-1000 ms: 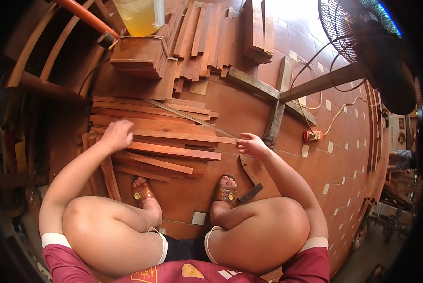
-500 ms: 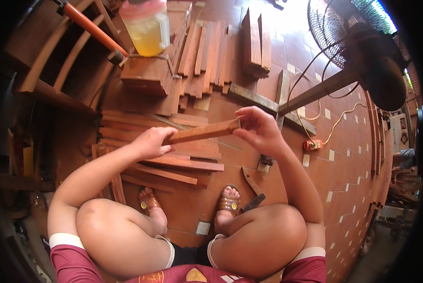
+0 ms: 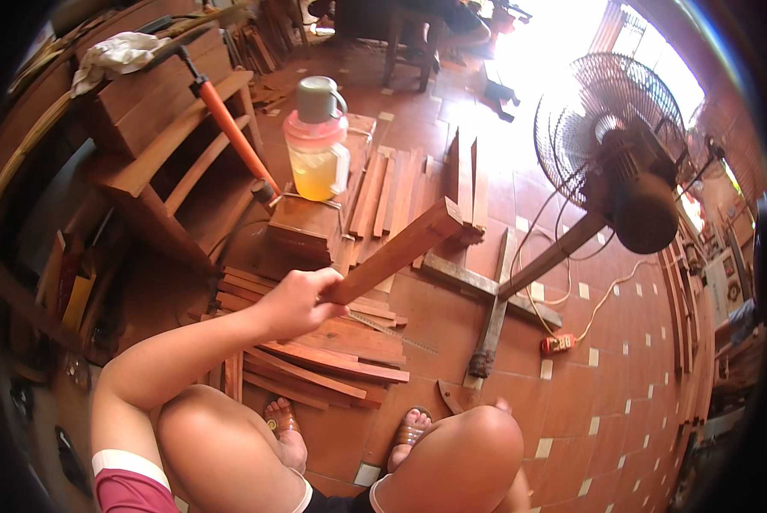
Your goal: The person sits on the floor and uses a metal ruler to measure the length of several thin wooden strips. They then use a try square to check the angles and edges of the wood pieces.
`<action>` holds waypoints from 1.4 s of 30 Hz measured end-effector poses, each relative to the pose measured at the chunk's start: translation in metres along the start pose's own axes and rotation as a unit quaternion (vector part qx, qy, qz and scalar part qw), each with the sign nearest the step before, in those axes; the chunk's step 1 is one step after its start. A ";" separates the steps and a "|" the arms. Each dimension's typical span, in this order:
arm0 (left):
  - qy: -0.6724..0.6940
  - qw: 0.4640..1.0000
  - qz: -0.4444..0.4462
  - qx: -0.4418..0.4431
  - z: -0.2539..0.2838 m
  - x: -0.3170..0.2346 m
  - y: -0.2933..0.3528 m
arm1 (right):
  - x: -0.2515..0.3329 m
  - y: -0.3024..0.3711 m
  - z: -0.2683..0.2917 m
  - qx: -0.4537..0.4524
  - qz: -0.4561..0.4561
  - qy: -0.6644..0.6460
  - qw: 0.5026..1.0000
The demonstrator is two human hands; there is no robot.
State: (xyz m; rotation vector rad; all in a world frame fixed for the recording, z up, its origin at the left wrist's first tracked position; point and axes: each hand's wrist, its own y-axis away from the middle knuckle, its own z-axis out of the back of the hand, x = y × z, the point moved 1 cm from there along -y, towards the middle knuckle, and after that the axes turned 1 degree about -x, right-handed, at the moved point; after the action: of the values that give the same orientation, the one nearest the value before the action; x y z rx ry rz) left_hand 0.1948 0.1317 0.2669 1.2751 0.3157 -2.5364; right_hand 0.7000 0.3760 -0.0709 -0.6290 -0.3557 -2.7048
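I count one wooden bar (image 3: 400, 252) in hand, at the centre of the view, held up in the air and slanting from its near end at 8 o'clock to its far end at 1. One hand has it: the left hand (image 3: 299, 301), at 8 o'clock, with fingers closed around the near end. Of the right hand (image 3: 503, 405), at 5 o'clock, only a bit shows past the knee; I cannot tell whether it grips anything.

Beneath, at 7 o'clock, lies a layer of loose slats (image 3: 332, 372), too overlapped for me to count. One measuring strip (image 3: 366, 321) lies just below the bar. I have two sandals, at 7 and 6. At 11 stands one jug (image 3: 315, 162) with one mug (image 3: 316, 97) on its lid; one orange tube (image 3: 233, 137) leans at 10. One large fan (image 3: 610, 137) is at 2, one red socket block (image 3: 559, 344) at 4.

Half a second ago both hands held the bar, one at each end; now the right has let go. My view has tilted up, bringing in the mug.
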 end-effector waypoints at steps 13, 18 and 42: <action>0.111 0.993 -0.009 0.029 -0.030 0.017 0.041 | -0.014 0.075 -0.047 0.066 -0.265 -0.006 0.962; 0.102 0.995 0.002 -0.018 -0.016 0.023 0.046 | -0.010 0.083 -0.053 0.052 -0.267 -0.009 0.962; 0.060 0.989 0.133 0.026 -0.010 0.064 0.046 | 0.018 0.144 -0.060 -0.039 -0.336 -0.235 0.911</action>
State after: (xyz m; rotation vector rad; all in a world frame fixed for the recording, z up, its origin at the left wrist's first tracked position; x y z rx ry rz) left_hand 0.1820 0.0822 0.2059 1.3905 0.0953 -2.2646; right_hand 0.7169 0.2213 -0.0912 -1.4159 -0.6923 -3.1808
